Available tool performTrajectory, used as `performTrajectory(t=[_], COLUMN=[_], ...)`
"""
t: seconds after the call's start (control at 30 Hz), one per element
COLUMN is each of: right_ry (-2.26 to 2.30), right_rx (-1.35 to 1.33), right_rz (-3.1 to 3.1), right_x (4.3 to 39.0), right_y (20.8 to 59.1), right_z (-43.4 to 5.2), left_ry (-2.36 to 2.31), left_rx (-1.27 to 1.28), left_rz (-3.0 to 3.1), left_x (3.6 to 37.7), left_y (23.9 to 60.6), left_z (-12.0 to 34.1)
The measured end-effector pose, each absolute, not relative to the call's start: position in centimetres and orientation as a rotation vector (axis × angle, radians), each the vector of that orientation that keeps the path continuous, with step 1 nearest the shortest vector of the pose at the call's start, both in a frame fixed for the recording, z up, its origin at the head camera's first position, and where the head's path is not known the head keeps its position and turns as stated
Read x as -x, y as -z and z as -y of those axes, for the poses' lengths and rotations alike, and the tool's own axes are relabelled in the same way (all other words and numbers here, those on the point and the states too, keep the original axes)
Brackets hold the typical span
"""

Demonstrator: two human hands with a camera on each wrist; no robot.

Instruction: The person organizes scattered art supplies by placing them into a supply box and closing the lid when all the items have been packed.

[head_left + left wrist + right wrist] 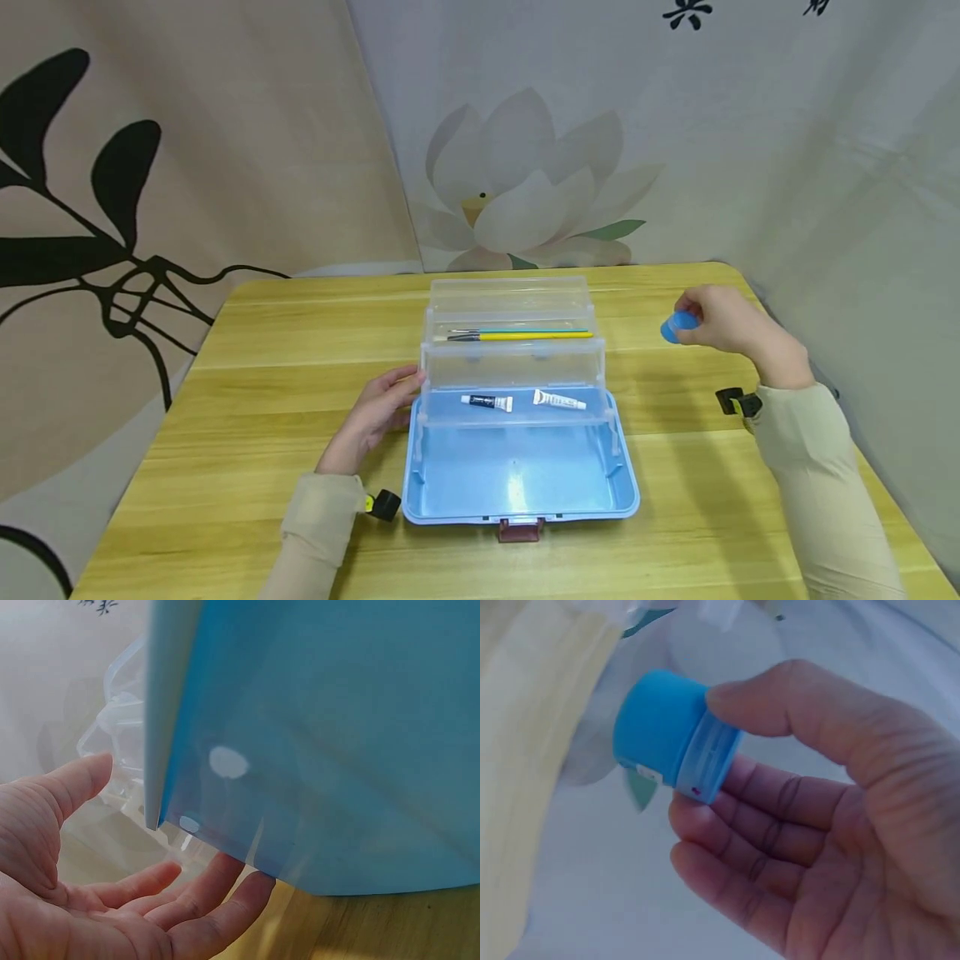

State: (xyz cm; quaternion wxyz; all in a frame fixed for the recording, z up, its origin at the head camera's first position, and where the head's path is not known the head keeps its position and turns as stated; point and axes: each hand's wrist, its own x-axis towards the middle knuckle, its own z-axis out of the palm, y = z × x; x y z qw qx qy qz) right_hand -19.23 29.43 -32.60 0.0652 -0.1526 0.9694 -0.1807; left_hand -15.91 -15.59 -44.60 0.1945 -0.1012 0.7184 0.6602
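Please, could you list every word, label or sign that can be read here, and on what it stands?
None can be read surely.
Cloth: black characters, cut by the head view's top edge.
Dark tube: lettering, too small.
White tube: lettering, too small.
Jar: white label, too blurred.

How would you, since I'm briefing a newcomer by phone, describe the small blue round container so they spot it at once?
Over the far right of the yellowish wooden table is the person's right hand. Its fingers pinch the small, round, blue plastic container. Unlike the larger, rectangular light-blue box on the table, it is a held cylinder with a paler translucent band.
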Motion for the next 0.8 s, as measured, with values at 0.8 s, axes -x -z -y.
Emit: performTrajectory(t=[0.8], right_ry=[0.594], right_rx=[0.837], right_rz=[-2.826], right_x=[24.6], right_y=[28.3], right_z=[-17.5], left_ry=[-1.871], left_rx=[0.270], left_rz=[-2.016], left_x=[15.9], left_y=[44.8], left_z=[15.5])
